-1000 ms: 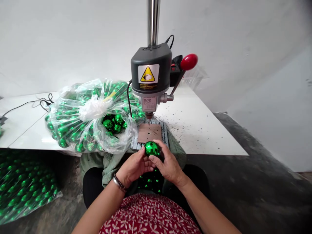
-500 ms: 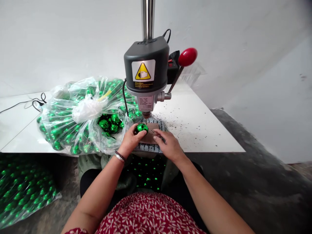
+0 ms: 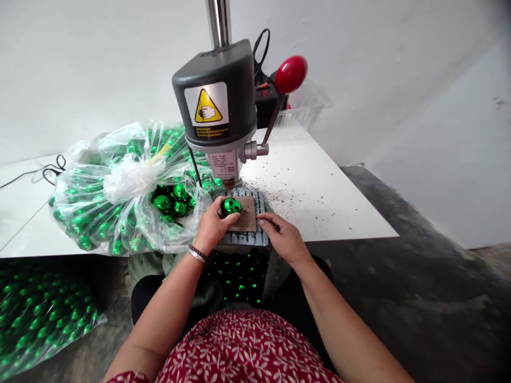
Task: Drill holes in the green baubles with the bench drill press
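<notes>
Lining-up time, I guess: left hand grips a ball under the drill, right hand is half open. Next needs steady holding.

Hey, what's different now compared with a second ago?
The green ball has moved forward, away from the body, onto the brown board under the drill bit. Both hands held it before; now the left hand alone does. The right hand let go and is by the board's right edge. The camera view shifted too. The red-knobbed lever stays raised; the bag of balls stays put.
</notes>
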Action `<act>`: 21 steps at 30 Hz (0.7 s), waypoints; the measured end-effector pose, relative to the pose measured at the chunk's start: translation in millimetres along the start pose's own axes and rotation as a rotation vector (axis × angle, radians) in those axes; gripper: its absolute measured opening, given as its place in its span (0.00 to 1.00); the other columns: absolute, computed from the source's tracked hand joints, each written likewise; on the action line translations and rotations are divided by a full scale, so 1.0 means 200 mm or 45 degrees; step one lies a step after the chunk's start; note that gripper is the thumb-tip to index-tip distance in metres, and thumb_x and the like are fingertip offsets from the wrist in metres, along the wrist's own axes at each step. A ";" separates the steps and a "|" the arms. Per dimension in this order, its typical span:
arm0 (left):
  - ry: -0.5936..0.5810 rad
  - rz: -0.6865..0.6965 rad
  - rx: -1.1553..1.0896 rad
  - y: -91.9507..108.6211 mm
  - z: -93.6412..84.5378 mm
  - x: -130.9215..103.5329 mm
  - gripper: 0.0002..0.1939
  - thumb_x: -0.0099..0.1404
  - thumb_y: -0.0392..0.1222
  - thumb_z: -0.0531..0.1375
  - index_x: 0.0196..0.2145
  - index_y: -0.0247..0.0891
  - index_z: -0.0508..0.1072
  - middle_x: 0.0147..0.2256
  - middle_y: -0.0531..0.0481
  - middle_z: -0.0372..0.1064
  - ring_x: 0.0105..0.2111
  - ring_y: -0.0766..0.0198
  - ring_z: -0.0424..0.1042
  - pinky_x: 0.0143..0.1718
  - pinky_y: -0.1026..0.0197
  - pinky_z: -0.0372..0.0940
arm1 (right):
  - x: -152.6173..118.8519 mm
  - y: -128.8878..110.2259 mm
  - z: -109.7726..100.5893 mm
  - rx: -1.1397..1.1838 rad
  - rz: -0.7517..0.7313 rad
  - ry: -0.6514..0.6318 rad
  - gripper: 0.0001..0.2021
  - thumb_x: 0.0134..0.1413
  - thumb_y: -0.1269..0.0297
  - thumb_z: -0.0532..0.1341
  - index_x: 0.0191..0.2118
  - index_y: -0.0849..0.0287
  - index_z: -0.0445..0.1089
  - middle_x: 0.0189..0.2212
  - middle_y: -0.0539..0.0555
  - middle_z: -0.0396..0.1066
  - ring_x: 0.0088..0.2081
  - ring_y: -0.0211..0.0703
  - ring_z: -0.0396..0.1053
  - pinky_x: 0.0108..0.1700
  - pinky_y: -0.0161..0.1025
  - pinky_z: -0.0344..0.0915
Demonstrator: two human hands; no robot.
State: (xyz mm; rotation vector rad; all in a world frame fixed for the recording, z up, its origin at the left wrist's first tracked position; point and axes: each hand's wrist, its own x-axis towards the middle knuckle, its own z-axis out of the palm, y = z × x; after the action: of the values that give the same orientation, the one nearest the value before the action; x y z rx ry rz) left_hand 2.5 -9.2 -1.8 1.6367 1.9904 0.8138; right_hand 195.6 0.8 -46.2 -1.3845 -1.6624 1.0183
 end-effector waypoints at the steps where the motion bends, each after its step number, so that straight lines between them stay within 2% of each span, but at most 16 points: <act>1: 0.006 0.033 0.059 0.00 0.00 -0.01 0.26 0.58 0.48 0.64 0.54 0.40 0.70 0.40 0.49 0.75 0.36 0.60 0.71 0.37 0.62 0.63 | 0.00 0.00 0.00 0.005 0.006 0.000 0.18 0.54 0.51 0.56 0.43 0.55 0.75 0.39 0.53 0.76 0.37 0.40 0.72 0.43 0.39 0.68; 4: 0.044 0.080 0.141 0.00 0.03 -0.01 0.29 0.57 0.47 0.65 0.56 0.42 0.69 0.47 0.46 0.75 0.41 0.57 0.73 0.42 0.59 0.65 | 0.00 -0.01 0.00 0.006 0.011 -0.002 0.18 0.53 0.51 0.56 0.43 0.55 0.75 0.39 0.53 0.76 0.39 0.40 0.72 0.44 0.40 0.68; 7: 0.045 0.050 0.079 -0.01 0.05 -0.01 0.29 0.57 0.47 0.65 0.56 0.43 0.69 0.48 0.47 0.75 0.45 0.56 0.73 0.45 0.58 0.65 | 0.00 -0.04 -0.02 0.001 -0.006 -0.015 0.18 0.52 0.51 0.57 0.42 0.55 0.75 0.38 0.53 0.76 0.38 0.40 0.72 0.42 0.39 0.68; 12: 0.051 0.048 0.010 -0.03 0.07 0.00 0.29 0.57 0.47 0.66 0.56 0.43 0.69 0.49 0.48 0.74 0.47 0.57 0.73 0.49 0.59 0.65 | 0.07 -0.15 -0.14 0.013 -0.062 0.019 0.18 0.50 0.50 0.59 0.41 0.55 0.76 0.39 0.53 0.76 0.38 0.39 0.71 0.43 0.39 0.68; 16: 0.046 0.070 0.023 -0.04 0.08 -0.01 0.29 0.58 0.48 0.65 0.56 0.44 0.68 0.48 0.49 0.75 0.46 0.57 0.73 0.47 0.60 0.65 | 0.17 -0.32 -0.31 0.016 -0.142 0.141 0.20 0.50 0.47 0.60 0.43 0.55 0.75 0.39 0.53 0.75 0.38 0.37 0.71 0.44 0.40 0.67; 21: 0.060 0.069 0.072 -0.05 0.09 -0.01 0.29 0.59 0.49 0.64 0.58 0.44 0.67 0.47 0.47 0.76 0.44 0.55 0.74 0.44 0.58 0.65 | 0.26 -0.63 -0.50 0.096 -0.398 0.450 0.20 0.50 0.46 0.62 0.43 0.55 0.74 0.35 0.52 0.74 0.34 0.34 0.69 0.39 0.36 0.67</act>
State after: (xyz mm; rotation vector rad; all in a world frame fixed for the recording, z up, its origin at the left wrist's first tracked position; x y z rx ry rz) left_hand 8.1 -10.1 -22.5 1.7253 2.0265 0.8300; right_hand 227.0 51.3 112.5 -1.1331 -1.4981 0.6106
